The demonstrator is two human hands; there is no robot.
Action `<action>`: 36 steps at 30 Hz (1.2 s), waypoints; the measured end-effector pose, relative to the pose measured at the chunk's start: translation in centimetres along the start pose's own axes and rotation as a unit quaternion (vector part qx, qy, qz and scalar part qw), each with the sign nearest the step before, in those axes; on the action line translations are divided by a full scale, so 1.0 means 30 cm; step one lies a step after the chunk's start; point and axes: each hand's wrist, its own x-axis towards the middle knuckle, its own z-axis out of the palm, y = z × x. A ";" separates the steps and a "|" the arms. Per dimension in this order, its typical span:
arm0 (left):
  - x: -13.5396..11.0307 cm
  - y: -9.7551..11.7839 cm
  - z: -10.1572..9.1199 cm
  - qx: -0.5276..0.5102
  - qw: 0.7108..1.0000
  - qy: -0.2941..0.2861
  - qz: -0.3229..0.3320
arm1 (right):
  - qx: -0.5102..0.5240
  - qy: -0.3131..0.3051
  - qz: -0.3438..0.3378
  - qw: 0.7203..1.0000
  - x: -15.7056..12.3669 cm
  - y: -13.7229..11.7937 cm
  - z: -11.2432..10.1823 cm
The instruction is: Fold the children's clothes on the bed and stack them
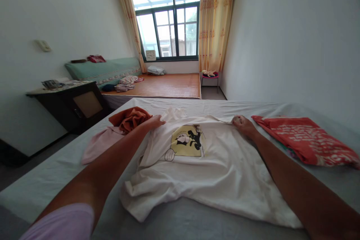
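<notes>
A white T-shirt (225, 172) with a yellow cartoon print lies spread and wrinkled on the pale sheet of the bed (84, 191) in front of me. My left hand (158, 120) pinches the shirt's far edge at the left. At the far right edge, my right hand (242, 124) is closed on the shirt's fabric. One sleeve points toward me at the lower left. Beside my left forearm lie a crumpled rust-brown garment (131, 118) and a pale pink cloth (102, 142). Right of my right hand rests a folded red garment (306, 138) with white lettering.
Beyond this bed stands another bed with a brown mat (171, 84) and some clothes on it. A dark cabinet (67, 101) is at the left. By the curtain (215, 22) stands a small pink stool (210, 76) with something on top. A wall bounds the right side.
</notes>
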 end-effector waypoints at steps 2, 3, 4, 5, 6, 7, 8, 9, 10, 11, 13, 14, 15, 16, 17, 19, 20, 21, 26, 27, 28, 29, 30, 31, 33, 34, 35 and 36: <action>0.047 0.001 0.018 0.042 0.999 -0.014 -0.024 | 0.007 -0.006 -0.034 0.999 -0.008 0.006 -0.005; 0.072 0.003 0.027 0.074 0.996 -0.028 -0.038 | 0.009 -0.008 -0.050 0.999 -0.011 0.004 -0.013; 0.097 0.006 0.035 0.105 0.992 -0.041 -0.051 | 0.016 -0.008 -0.062 0.998 -0.012 0.000 -0.022; 0.124 0.010 0.042 0.134 0.988 -0.056 -0.061 | 0.027 -0.008 -0.071 0.997 -0.012 -0.006 -0.031; 0.150 0.014 0.047 0.156 0.983 -0.067 -0.067 | 0.042 -0.006 -0.076 0.996 -0.011 -0.013 -0.039; 0.177 0.019 0.048 0.169 0.981 -0.072 -0.068 | 0.060 -0.002 -0.079 0.995 -0.008 -0.020 -0.045; 0.204 0.023 0.047 0.173 0.981 -0.067 -0.063 | 0.078 0.006 -0.078 0.994 -0.005 -0.028 -0.048; 0.231 0.028 0.043 0.180 0.980 -0.054 -0.057 | 0.095 0.017 -0.076 0.992 0.000 -0.036 -0.050; 0.259 0.032 0.037 0.189 0.980 -0.035 -0.050 | 0.110 0.032 -0.073 0.991 0.005 -0.044 -0.049; 0.285 0.036 0.030 0.197 0.979 -0.011 -0.043 | 0.124 0.051 -0.070 0.989 0.011 -0.051 -0.047; 0.336 0.040 0.022 0.206 0.976 0.059 -0.029 | 0.149 0.097 -0.063 0.982 0.025 -0.057 -0.040; 0.358 0.039 0.023 0.204 0.974 0.101 -0.021 | 0.159 0.117 -0.058 0.979 0.031 -0.055 -0.036; 0.376 0.034 0.027 0.198 0.970 0.139 -0.012 | 0.166 0.129 -0.053 0.976 0.037 -0.049 -0.032; 0.390 0.027 0.035 0.188 0.967 0.172 -0.004 | 0.168 0.133 -0.047 0.976 0.042 -0.037 -0.027; 0.399 0.017 0.046 0.177 0.964 0.196 0.002 | 0.160 0.131 -0.040 0.977 0.046 -0.022 -0.023; 0.396 -0.008 0.069 0.157 0.966 0.205 0.004 | 0.109 0.129 -0.039 0.985 0.050 0.012 -0.016; 0.382 -0.021 0.079 0.148 0.969 0.196 0.005 | 0.067 0.134 -0.050 0.987 0.050 0.027 -0.014; 0.361 -0.033 0.085 0.140 0.973 0.184 0.010 | 0.023 0.140 -0.067 0.988 0.047 0.036 -0.012; 0.124 -0.079 0.046 0.085 0.989 0.047 0.115 | -0.102 0.055 -0.150 0.982 0.000 -0.014 0.010; 0.055 -0.088 0.024 0.070 0.988 0.000 0.138 | -0.120 0.012 -0.164 0.979 -0.016 -0.033 0.018; -0.018 -0.100 -0.001 0.056 0.985 -0.049 0.157 | -0.142 -0.031 -0.178 0.973 -0.033 -0.049 0.027; -0.093 -0.113 -0.030 0.040 0.980 -0.098 0.171 | -0.166 -0.068 -0.188 0.966 -0.048 -0.062 0.035; -0.169 -0.126 -0.059 0.023 0.973 -0.145 0.180 | -0.189 -0.094 -0.192 0.958 -0.062 -0.070 0.043; -0.242 -0.140 -0.089 0.008 0.964 -0.186 0.187 | -0.210 -0.110 -0.192 0.952 -0.073 -0.073 0.049; -0.376 -0.163 -0.145 -0.007 0.947 -0.250 0.203 | -0.239 -0.121 -0.191 0.944 -0.087 -0.073 0.056; -0.434 -0.170 -0.169 -0.006 0.940 -0.271 0.210 | -0.250 -0.125 -0.192 0.941 -0.091 -0.073 0.057; -0.486 -0.173 -0.189 0.001 0.934 -0.287 0.215 | -0.260 -0.131 -0.194 0.937 -0.095 -0.077 0.055; -0.533 -0.173 -0.205 0.011 0.929 -0.298 0.218 | -0.270 -0.141 -0.192 0.933 -0.100 -0.086 0.049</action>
